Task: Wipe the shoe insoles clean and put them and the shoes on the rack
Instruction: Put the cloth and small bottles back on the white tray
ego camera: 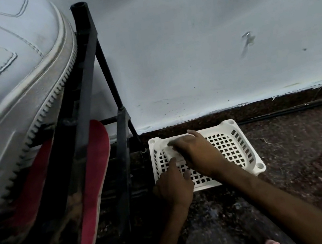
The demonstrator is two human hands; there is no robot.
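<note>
Head view showed the right hand (198,151) with fingers bent round a white cloth (172,151) in the basket (259,166) on the floor (296,153). The left hand (173,182) touched it with one straight finger. Two red insoles (94,173) lay long-ways on the rack (89,69), nearest the left hand.

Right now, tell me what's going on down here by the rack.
A person is working with both hands in a white basket on the floor, right of the black rack. The right hand seems to grip a white cloth at the basket's far left corner, and the left hand reaches a finger to it. Two red insoles already stand in the rack, with a white shoe on top.
</note>
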